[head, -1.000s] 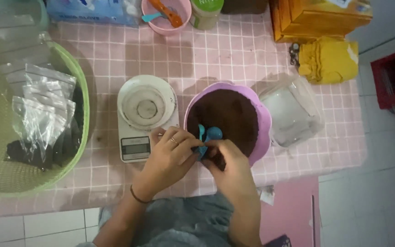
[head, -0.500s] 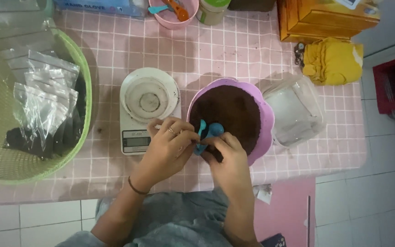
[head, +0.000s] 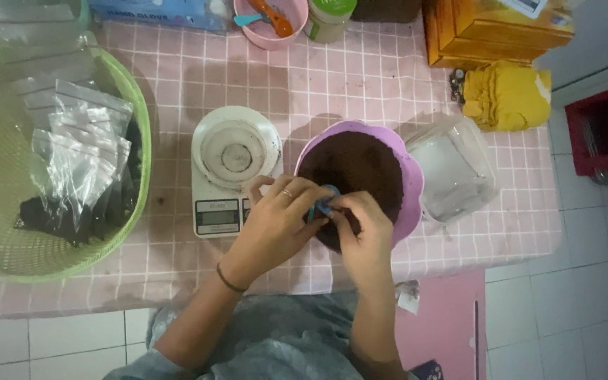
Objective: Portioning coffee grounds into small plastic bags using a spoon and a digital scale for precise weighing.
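A purple bowl (head: 409, 169) filled with dark brown powder (head: 353, 165) stands on the pink checked table. Both my hands meet over its near rim. My left hand (head: 276, 225), with a ring on one finger, curls around a small blue scoop (head: 324, 203). My right hand (head: 360, 239) pinches the same scoop from the other side. The fingers cover most of the scoop, so only a sliver of blue shows. I cannot tell whether anything else is held between the hands.
A white kitchen scale (head: 233, 165) sits left of the bowl, a clear plastic container (head: 452, 172) right of it. A green basket (head: 138, 134) holds several small clear bags. At the back are a pink cup (head: 270, 21), a jar (head: 328, 17), an orange box (head: 494, 28) and a yellow cloth (head: 508, 95).
My fingers have closed further over the blue scoop, which shows less than before. The hands stay at the bowl's near rim.
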